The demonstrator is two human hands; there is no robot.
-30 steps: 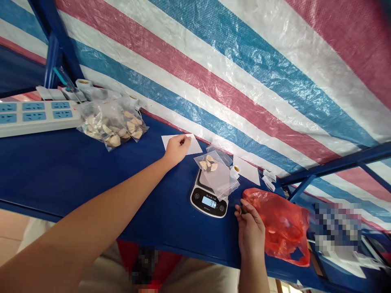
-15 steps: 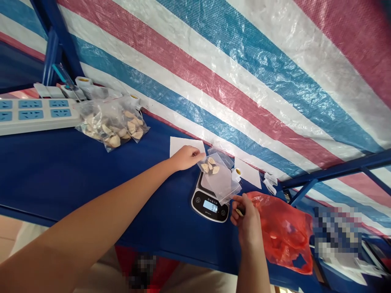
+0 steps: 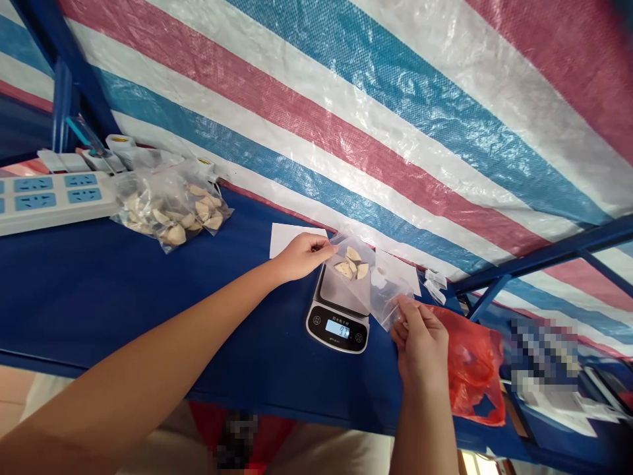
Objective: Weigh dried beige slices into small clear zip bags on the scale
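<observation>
A clear zip bag [image 3: 383, 300] with several pale, dried-looking slices [image 3: 351, 264] inside is stretched over the kitchen scale [image 3: 337, 328]. The scale's lit display seems to read 9.7. My left hand [image 3: 304, 256] pinches the bag's far left corner, fingers closed. At the bag's near right end, my right hand [image 3: 420, 333] grips the plastic between thumb and fingers. Whether a loose slice is also inside the right hand is hidden by its fingers. Bags of similar slices [image 3: 173, 211] lie on the blue table [image 3: 237, 316] to the left.
A white power strip [image 3: 54, 198] stands at the left. The red plastic bag [image 3: 477, 369] lies beside my right hand. Paper sheets [image 3: 284, 239] rest against the striped tarp [image 3: 277, 125] behind. Blue frame bars [image 3: 544, 257] cross the right side.
My right hand has moved up and right and now grips the bag's end; a slice seen in its fingers earlier is hidden. The bag is pulled rightwards. My left hand keeps its pinch.
</observation>
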